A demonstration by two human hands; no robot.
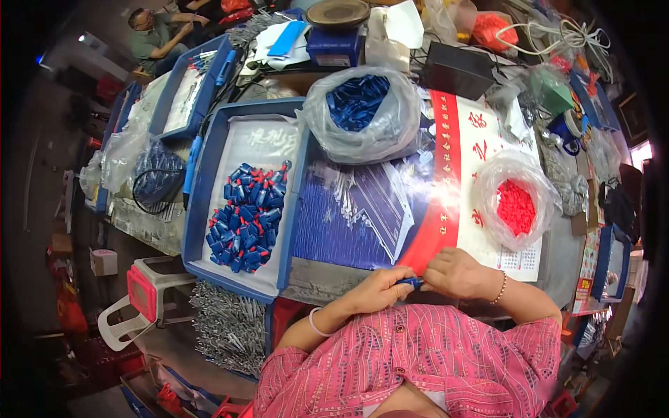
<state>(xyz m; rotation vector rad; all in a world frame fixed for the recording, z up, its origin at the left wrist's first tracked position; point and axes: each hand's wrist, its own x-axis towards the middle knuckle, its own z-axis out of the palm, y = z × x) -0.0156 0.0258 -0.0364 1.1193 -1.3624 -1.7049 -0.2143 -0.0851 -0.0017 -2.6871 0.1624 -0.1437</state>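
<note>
At the table's near edge, my left hand (380, 290) pinches a small blue plastic piece (410, 283) between thumb and fingers. My right hand (456, 274) is closed right beside it, its fingers curled against the piece's other end; what lies inside them is hidden. To the left, a blue tray (295, 202) lined with white holds a heap of blue plastic pieces with red tips (245, 223). Straight ahead stands a clear plastic bag (390, 139) full of blue pieces (357, 103). A second clear bag (488, 177) on the right holds small red pieces (516, 209).
Thin silvery parts (346, 196) lie scattered on a blue printed sheet (317, 230). A black box (458, 70), a blue carton (336, 47) and white cables (568, 35) crowd the back. Many metal rods (226, 324) are bundled below the tray, near a white-and-red stool (143, 292). Another person (164, 42) sits far left.
</note>
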